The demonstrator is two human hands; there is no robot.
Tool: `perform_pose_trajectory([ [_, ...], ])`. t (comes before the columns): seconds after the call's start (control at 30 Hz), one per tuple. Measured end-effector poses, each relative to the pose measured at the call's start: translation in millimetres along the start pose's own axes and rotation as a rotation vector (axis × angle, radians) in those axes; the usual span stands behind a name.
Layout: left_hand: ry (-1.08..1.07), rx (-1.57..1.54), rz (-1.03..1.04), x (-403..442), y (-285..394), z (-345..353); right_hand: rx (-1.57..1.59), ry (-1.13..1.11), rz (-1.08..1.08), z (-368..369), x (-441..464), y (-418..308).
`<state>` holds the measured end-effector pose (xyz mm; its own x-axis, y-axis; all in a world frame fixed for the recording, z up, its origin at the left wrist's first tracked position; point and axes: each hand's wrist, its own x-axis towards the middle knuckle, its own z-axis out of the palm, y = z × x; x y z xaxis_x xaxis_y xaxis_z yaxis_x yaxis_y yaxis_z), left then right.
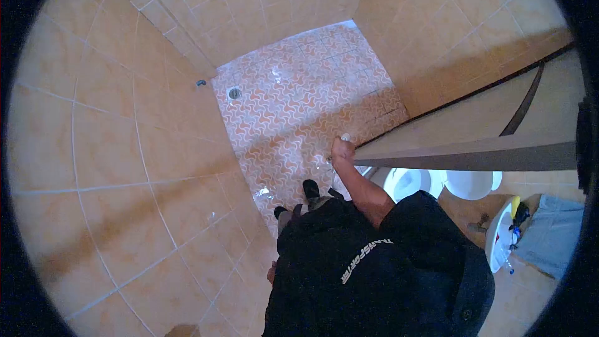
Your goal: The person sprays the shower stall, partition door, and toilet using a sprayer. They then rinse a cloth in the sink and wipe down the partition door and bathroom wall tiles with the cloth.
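My right hand point(342, 149) is closed at the free end of a brown door point(465, 156), which stands ajar on the right. A small pale thing shows at the top of this hand, too small to make out. Whether the fingers wrap a handle or the door's edge is hidden. My left hand point(271, 273) hangs low beside my dark shirt point(374, 274), close to the tiled wall. Most of it is covered by my body, so its fingers do not show clearly.
A wet patterned floor point(293, 119) with a round drain point(234, 93) lies ahead. A small pipe fitting point(201, 82) juts from the left wall. Beyond the door are a white toilet point(409, 182), a washbasin point(499, 237) with items in it, and a blue-grey cloth point(549, 237).
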<state>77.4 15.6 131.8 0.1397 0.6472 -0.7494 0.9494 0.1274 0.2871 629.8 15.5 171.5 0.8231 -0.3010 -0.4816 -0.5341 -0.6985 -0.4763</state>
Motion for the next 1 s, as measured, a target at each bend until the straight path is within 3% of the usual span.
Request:
perform_pose_trajectory([
  [0.07, 0.0, -0.002, -0.001, -2, 4, 2, -0.016, -0.032, -0.029, -16, -2, -11],
  [0.13, -0.012, -0.004, 0.003, -3, 11, 6, 0.163, -0.125, 0.075, -37, -22, -34],
  [0.27, -0.034, -0.003, 0.004, 0, 10, 12, 0.134, -0.187, -0.006, -11, 0, -17],
  [0.33, -0.048, 0.007, 0.008, 6, 14, 11, -0.025, -0.201, -0.027, -28, -11, -30],
  [0.47, -0.06, 0.018, 0.025, 27, 16, 0, 0.063, -0.144, 0.16, 2, 19, -9],
  [0.53, -0.064, 0.027, 0.029, 64, -31, 16, 0.061, 0.048, 0.165, 7, 25, -7],
  [0.57, -0.073, 0.039, 0.03, 41, -25, -5, 0.06, 0.053, 0.179, -1, 22, -14],
  [0.6, -0.079, -0.119, -0.073, 23, -14, -27, 0.125, 0.1, 0.207, -10, 20, -21],
  [0.63, -0.08, -0.275, -0.174, 37, 60, -42, 0.192, 0.147, 0.233, -17, 18, -27],
  [0.67, -0.084, -0.263, -0.172, 45, 62, -50, 0.194, 0.151, 0.245, -18, 17, -27],
  [0.73, -0.207, -1.088, -0.335, 68, 70, -65, 0.156, 0.2, 0.096, -22, 20, -30],
  [0.83, -0.266, -1.278, -0.234, 111, 81, -83, 0.083, 0.213, 0.106, -33, 9, -50],
  [0.9, -0.194, -1.128, -0.063, 133, 99, -94, 0.004, 0.266, -0.011, -32, 4, -50],
  [0.97, -0.171, -1.062, -0.195, 133, 165, -120, 0.057, 0.226, 0.079, -25, 11, -46],
  [1.0, -0.174, -1.06, -0.202, 143, 176, -125, 0.01, 0.323, 0.031, -14, 15, -37],
])
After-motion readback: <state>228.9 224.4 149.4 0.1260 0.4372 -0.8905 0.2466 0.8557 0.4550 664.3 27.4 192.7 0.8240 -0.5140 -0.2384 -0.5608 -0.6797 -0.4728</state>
